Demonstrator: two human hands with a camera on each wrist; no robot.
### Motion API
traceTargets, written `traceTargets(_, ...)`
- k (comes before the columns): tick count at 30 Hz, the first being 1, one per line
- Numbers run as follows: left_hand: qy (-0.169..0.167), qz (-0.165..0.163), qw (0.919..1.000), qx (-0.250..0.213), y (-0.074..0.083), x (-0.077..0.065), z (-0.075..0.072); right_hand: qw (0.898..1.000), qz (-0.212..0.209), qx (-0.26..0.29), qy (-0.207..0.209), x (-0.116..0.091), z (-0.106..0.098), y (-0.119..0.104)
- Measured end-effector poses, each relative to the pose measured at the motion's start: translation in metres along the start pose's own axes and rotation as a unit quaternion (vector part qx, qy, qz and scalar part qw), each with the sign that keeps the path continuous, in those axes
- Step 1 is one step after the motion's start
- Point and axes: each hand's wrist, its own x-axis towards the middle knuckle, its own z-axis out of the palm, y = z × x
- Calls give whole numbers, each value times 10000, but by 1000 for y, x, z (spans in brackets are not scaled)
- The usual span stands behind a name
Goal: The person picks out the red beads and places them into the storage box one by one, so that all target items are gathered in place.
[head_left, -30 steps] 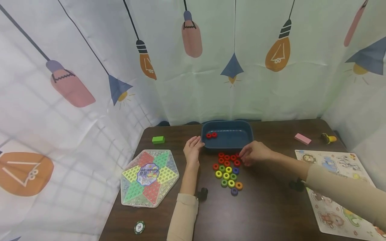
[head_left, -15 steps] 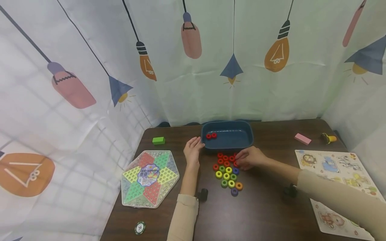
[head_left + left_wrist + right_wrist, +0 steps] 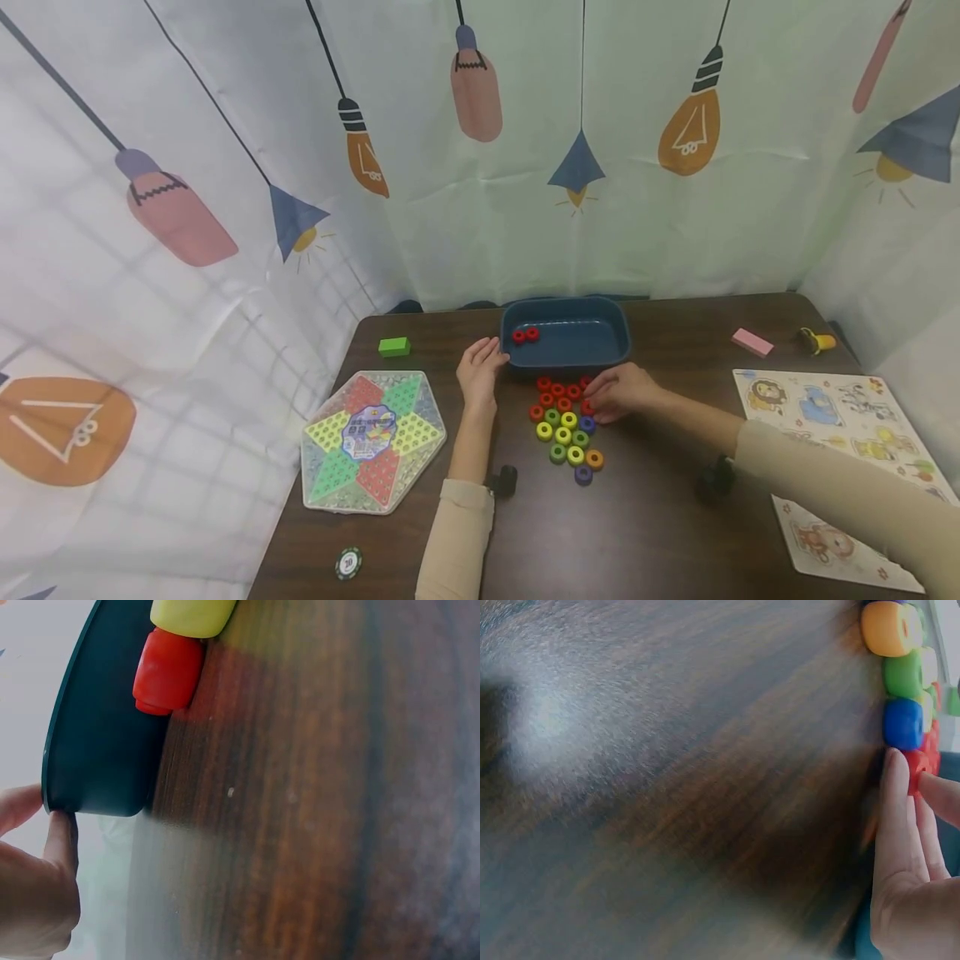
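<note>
My left hand [image 3: 480, 375] is at the left front corner of a dark blue tray [image 3: 566, 368], its fairly straight fingers and thumb touching the rim. Two red rings [image 3: 532, 334] lie inside the tray. My right hand [image 3: 624, 392] is at the right side of a group of rings in front of the tray. In the right wrist view, thumb and forefinger pinch a red ring [image 3: 916, 766] beside a blue ring [image 3: 902, 724]. More red rings [image 3: 557, 390] lie nearest the tray. Yellow rings [image 3: 562, 435], green ones [image 3: 557, 454] and an orange ring [image 3: 594, 460] lie nearer me.
A star-patterned hexagonal board [image 3: 371, 442] lies left, with a poker chip [image 3: 348, 563] below it. A green block [image 3: 393, 347] stands back left. At right are a pink block [image 3: 752, 342], a yellow-and-black item [image 3: 817, 341] and an animal picture board [image 3: 817, 525].
My right hand has moved slightly left, and several red rings in front of the tray have shifted a little left too. The left hand has stayed at the tray's corner.
</note>
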Motion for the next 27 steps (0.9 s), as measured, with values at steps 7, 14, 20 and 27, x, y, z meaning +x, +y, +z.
traceTargets(7,72,-7,9999,134,1,0,1,9989,-144,30,-455,-5,-8,-23)
traceTargets(14,50,-16,9999,98,2,0,1,9956,-500,41,-786,8,-19,-77)
traceTargets(20,-8,-177,9998,-18,2,-1,-1,9973,-412,-26,-609,40,-24,-116)
traceTargets(27,-74,-109,9999,26,3,-4,-3,9963,-50,-287,-806,81,-24,-134)
